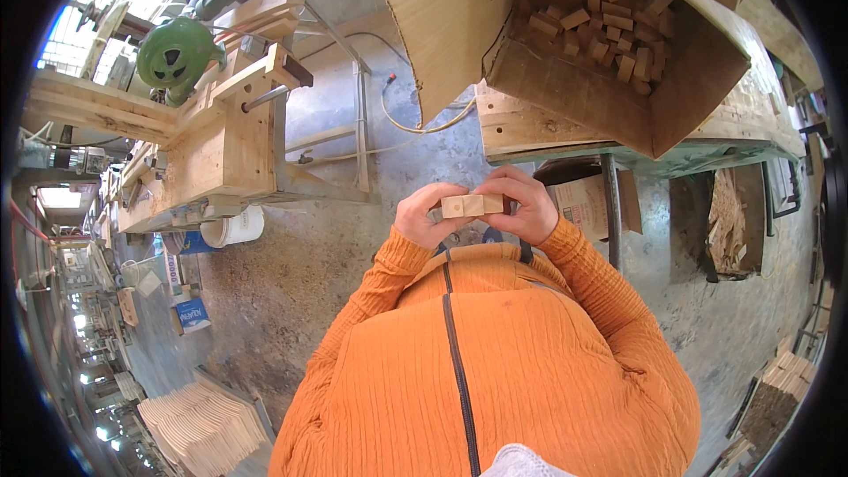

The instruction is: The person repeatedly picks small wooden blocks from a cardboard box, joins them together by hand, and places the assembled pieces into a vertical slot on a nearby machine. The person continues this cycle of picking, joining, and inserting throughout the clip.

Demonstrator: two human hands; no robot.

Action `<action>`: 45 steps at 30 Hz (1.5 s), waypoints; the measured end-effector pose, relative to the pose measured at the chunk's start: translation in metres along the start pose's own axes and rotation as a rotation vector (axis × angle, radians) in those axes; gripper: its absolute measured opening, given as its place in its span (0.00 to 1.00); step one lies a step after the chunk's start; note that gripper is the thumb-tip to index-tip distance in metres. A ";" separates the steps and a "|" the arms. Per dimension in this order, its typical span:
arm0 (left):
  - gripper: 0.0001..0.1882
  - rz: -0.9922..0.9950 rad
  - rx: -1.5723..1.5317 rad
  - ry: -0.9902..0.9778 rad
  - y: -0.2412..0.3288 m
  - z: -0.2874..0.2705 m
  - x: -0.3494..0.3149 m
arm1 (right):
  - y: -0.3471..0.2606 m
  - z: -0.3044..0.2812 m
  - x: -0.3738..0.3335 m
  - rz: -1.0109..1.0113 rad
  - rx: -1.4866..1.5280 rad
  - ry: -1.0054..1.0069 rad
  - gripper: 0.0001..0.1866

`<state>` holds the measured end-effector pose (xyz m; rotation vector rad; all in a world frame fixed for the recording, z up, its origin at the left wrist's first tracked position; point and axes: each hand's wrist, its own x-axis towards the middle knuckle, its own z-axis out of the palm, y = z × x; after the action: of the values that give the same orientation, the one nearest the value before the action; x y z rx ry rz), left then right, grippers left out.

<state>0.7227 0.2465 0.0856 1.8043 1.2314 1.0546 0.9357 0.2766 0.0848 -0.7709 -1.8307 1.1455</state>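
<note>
In front of my waist, my left hand (pixel 423 215) and my right hand (pixel 523 207) face each other with fingers closed. Between them are small pale wooden blocks (pixel 463 206), pressed against each other. The left hand grips the left end and the right hand grips the right end. One block shows a round dark spot, a hole or a knot, on its near face. How many blocks there are is partly hidden by my fingers. Ahead on the right, an open cardboard box (pixel 574 93) holds several similar loose wooden blocks (pixel 625 40).
The box stands on a wooden workbench (pixel 512 124). At left is a wooden machine bench (pixel 212 150) with a green round motor housing (pixel 172 53). A yellow hose (pixel 424 130) crosses the floor. Below lie a white bucket (pixel 238 226) and stacked curved wooden slats (pixel 203 428).
</note>
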 end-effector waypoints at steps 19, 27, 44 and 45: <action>0.22 -0.100 -0.266 -0.112 -0.014 -0.010 0.000 | 0.007 -0.006 0.010 0.052 0.129 -0.182 0.21; 0.21 -0.092 -0.227 -0.213 -0.017 -0.011 0.002 | 0.013 0.003 0.006 0.091 0.124 -0.178 0.21; 0.21 -0.049 -0.004 -0.102 -0.012 -0.001 0.005 | 0.006 -0.004 0.011 0.160 0.081 -0.089 0.20; 0.21 -0.064 -0.044 -0.088 -0.014 -0.001 0.004 | 0.005 -0.004 0.011 0.188 0.089 -0.083 0.21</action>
<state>0.7177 0.2547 0.0743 1.7474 1.1956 0.9501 0.9343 0.2892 0.0852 -0.8687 -1.7907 1.3885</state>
